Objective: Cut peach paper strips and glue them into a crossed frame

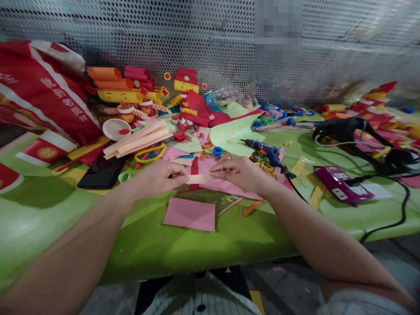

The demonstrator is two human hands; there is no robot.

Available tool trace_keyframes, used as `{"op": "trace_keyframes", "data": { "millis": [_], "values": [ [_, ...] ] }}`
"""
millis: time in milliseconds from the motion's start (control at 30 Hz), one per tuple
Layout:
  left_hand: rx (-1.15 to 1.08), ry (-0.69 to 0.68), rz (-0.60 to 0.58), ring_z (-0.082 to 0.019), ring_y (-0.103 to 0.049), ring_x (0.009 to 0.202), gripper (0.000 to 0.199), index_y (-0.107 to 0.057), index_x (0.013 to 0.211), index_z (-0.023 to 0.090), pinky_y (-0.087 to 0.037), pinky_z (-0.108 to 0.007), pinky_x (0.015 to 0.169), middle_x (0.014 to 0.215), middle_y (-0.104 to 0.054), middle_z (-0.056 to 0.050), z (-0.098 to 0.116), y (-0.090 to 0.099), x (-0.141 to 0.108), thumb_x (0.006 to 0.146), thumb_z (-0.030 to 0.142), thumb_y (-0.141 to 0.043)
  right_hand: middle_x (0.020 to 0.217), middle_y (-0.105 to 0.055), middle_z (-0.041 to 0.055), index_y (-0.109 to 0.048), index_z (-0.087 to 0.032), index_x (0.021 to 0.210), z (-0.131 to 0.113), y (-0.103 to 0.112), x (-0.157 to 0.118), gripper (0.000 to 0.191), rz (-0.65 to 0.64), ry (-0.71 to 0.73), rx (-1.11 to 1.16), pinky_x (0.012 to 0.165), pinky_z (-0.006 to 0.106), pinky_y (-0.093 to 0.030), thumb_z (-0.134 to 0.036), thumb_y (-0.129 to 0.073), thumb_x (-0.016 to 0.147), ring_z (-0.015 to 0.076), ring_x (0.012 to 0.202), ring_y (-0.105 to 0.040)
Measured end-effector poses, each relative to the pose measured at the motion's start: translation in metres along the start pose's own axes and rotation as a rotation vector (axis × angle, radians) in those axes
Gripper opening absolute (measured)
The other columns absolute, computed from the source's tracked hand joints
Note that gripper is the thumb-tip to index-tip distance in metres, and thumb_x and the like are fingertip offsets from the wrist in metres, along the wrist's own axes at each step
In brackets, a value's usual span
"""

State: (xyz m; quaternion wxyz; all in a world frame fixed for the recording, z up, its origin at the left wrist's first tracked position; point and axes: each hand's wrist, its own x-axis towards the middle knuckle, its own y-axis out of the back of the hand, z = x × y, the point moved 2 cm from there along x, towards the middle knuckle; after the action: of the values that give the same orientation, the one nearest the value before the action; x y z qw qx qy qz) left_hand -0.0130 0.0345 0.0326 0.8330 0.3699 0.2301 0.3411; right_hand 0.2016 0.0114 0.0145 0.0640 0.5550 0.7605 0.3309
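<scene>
A pale peach paper strip is stretched level between my two hands above the table. My left hand pinches its left end between thumb and fingers. At the other end, my right hand grips it the same way, fingertips slightly blurred. Beneath the strip lie pink paper and a red strip. Nearer to me, a pink paper rectangle rests flat on the green table. Behind my left hand is a stack of folded peach paper strips.
Paper figures stand at the back before a perforated metal screen. A black phone and paper cup lie left. Yellow-handled scissors are behind my left hand. A glue gun, corded purple power strip and black headset lie right.
</scene>
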Motion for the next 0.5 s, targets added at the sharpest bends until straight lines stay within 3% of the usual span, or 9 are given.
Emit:
{"op": "trace_keyframes", "data": {
  "millis": [133, 267, 367, 500],
  "values": [
    [0.025, -0.047, -0.017, -0.009, -0.041, 0.051, 0.028, -0.061, 0.069, 0.017, -0.027, -0.02, 0.05, 0.057, -0.053, 0.003, 0.005, -0.002, -0.002, 0.077, 0.04, -0.047, 0.068, -0.069, 0.0008, -0.073, -0.025, 0.075, -0.004, 0.0, -0.001, 0.014, -0.116, 0.062, -0.097, 0.056, 0.025, -0.041, -0.024, -0.059, 0.075, 0.0135, 0.06, -0.059],
    [-0.017, -0.014, 0.077, -0.009, -0.042, 0.051, 0.027, -0.061, 0.073, 0.017, -0.028, -0.02, 0.05, 0.057, -0.052, 0.003, 0.007, -0.002, -0.002, 0.077, 0.041, -0.047, 0.062, -0.066, 0.0, -0.07, -0.022, 0.066, -0.009, -0.001, -0.001, 0.016, -0.21, 0.087, -0.104, 0.053, 0.024, -0.037, -0.022, -0.057, 0.075, 0.0115, 0.055, -0.055],
    [-0.095, 0.011, 0.254, -0.01, -0.043, 0.05, 0.032, -0.059, 0.079, 0.017, -0.031, -0.02, 0.05, 0.057, -0.049, 0.002, 0.003, 0.001, 0.0, 0.08, 0.045, -0.043, 0.054, -0.06, -0.0021, -0.066, -0.02, 0.062, -0.007, 0.002, -0.001, 0.014, -0.096, -0.034, -0.034, 0.047, 0.023, -0.033, -0.025, -0.058, 0.073, 0.0095, 0.048, -0.049],
    [-0.062, 0.126, 0.486, -0.013, -0.049, 0.056, 0.035, -0.058, 0.082, 0.016, -0.036, -0.022, 0.053, 0.065, -0.056, -0.001, -0.01, 0.01, 0.003, 0.08, 0.047, -0.042, 0.04, -0.047, -0.0067, -0.061, -0.018, 0.065, 0.008, 0.011, 0.002, 0.019, 0.215, -0.235, 0.253, 0.037, 0.021, -0.028, -0.037, -0.063, 0.069, 0.0066, 0.035, -0.039]
  ]
}}
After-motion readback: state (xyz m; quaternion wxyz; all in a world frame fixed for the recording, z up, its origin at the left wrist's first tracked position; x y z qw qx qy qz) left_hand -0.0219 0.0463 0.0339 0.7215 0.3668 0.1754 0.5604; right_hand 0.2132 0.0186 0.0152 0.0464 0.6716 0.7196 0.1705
